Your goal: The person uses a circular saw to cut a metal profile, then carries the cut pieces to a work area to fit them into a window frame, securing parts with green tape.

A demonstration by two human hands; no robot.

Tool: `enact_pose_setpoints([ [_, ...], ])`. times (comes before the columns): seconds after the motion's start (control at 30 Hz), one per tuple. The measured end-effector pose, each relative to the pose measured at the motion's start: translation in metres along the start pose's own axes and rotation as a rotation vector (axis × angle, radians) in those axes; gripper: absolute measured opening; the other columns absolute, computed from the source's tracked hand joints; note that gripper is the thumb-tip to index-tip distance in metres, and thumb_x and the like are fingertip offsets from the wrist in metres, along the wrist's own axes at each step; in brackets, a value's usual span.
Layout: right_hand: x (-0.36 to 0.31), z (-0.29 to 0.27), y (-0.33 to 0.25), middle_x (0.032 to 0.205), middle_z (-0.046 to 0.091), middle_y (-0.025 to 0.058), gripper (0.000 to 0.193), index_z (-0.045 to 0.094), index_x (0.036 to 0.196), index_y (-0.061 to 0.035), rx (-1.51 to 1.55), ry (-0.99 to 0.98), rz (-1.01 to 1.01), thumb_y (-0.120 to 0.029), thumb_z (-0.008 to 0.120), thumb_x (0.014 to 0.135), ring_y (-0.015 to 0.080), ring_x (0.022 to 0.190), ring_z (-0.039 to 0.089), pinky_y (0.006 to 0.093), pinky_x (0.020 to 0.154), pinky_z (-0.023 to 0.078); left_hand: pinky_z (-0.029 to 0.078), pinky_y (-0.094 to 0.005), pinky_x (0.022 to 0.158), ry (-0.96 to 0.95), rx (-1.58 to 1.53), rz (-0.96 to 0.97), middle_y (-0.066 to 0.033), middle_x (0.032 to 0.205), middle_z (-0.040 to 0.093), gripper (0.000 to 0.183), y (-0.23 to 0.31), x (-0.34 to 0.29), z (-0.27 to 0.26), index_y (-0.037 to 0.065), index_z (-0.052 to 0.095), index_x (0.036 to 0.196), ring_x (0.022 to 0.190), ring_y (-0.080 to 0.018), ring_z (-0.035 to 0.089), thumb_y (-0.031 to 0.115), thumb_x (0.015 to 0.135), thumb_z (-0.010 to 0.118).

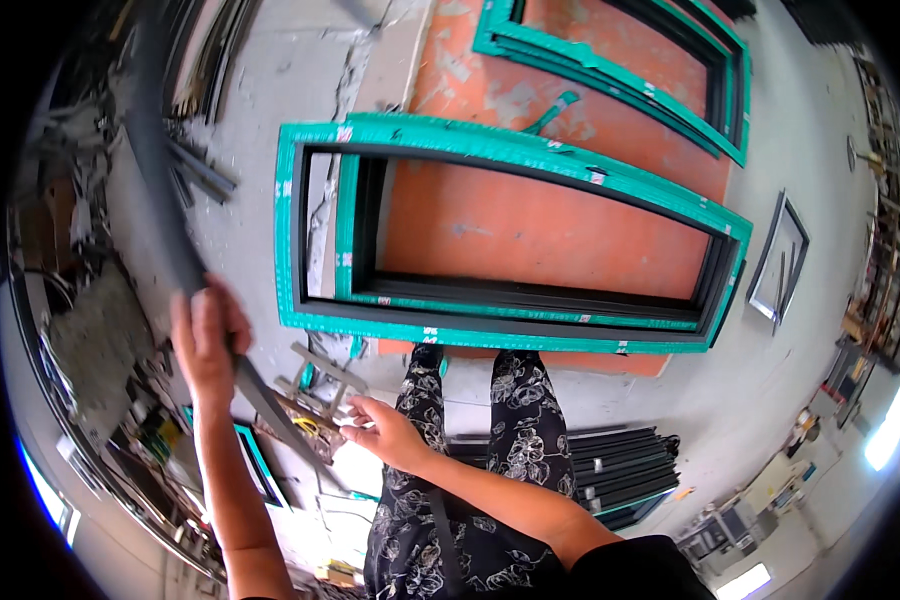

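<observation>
My left hand (208, 345) is wrapped round a long dark grey strip (175, 240), which looks like a frame profile or gasket. The strip runs from the top left down past my hand toward my right hand, blurred by motion at its upper part. My right hand (385, 432) is in front of my legs, fingers apart and slightly curled, with nothing in them. It is near the lower end of the strip but apart from it. Ahead of me lies a large dark window frame (430, 331) covered with green protective film, stacked on another frame.
Orange boards (540, 225) lie under the frames. A second green-filmed frame (610, 75) lies farther ahead. A small grey frame (780, 262) rests on the floor at right. Several dark profiles (620, 465) are stacked by my legs. Scrap and offcuts (90, 330) crowd the left side.
</observation>
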State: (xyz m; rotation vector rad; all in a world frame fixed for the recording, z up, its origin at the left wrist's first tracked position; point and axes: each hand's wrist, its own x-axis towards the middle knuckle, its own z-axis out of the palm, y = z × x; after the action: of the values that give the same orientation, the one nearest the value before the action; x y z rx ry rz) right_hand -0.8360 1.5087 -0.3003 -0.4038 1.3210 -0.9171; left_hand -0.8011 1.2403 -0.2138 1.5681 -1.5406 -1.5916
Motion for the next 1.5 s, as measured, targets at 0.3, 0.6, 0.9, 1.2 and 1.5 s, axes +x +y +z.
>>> enact_pose_setpoints([
  [0.3,-0.075,-0.092,-0.077,0.121,0.06,0.0046,0.042,0.052,0.126,-0.002,0.932,0.038,-0.249,-0.009,0.071,0.089,0.0147,0.113,0.056,0.0332,0.099,0.045,0.041,-0.0262,0.045,-1.135,0.032,-0.736,-0.0031,0.07,0.05,0.041,0.054,-0.074,0.307,0.005,0.049,0.098,0.051,-0.0115,0.048,0.045,0.099,0.053],
  [0.6,-0.178,-0.28,-0.055,0.103,0.064,0.0015,0.036,0.054,0.116,-0.0074,1.143,0.729,-0.202,-0.018,0.073,0.087,0.0114,0.088,0.064,0.0278,0.069,0.056,0.048,-0.0424,0.089,-1.111,0.867,0.175,-0.0205,0.113,0.063,0.044,0.082,-0.17,0.387,0.005,0.056,0.122,0.107,-0.0368,0.061,0.039,0.095,0.057],
  [0.9,-0.277,-0.414,-0.064,0.082,0.063,0.0028,0.031,0.057,0.097,-0.0043,1.123,1.086,-0.463,-0.022,0.078,0.083,0.0096,0.071,0.063,0.0254,0.057,0.054,0.045,-0.0491,0.065,-1.014,1.323,0.728,-0.0195,0.078,0.06,0.039,0.117,-0.235,0.454,0.003,0.057,0.091,0.077,-0.0425,0.06,0.034,0.077,0.076],
  [1.2,-0.382,-0.429,-0.079,0.11,0.06,0.0157,0.057,0.055,0.114,0.0013,0.038,1.828,-0.254,-0.032,0.081,0.076,0.0302,0.103,0.061,0.04,0.086,0.051,0.043,-0.0459,0.058,-0.959,1.323,1.049,-0.0184,0.075,0.059,0.034,0.191,-0.224,0.513,0.006,0.06,0.093,0.069,-0.0413,0.058,0.033,0.079,0.076],
  [1.5,-0.368,-0.501,-0.09,0.096,0.062,0.0058,0.043,0.062,0.107,-0.0115,-0.881,1.647,-0.295,-0.036,0.073,0.072,0.0257,0.096,0.059,0.0459,0.085,0.046,0.046,-0.0473,0.078,-1.218,0.952,1.867,-0.0132,0.079,0.062,0.03,0.263,-0.237,0.636,0.006,0.066,0.096,0.079,-0.0357,0.061,0.022,0.072,0.077],
])
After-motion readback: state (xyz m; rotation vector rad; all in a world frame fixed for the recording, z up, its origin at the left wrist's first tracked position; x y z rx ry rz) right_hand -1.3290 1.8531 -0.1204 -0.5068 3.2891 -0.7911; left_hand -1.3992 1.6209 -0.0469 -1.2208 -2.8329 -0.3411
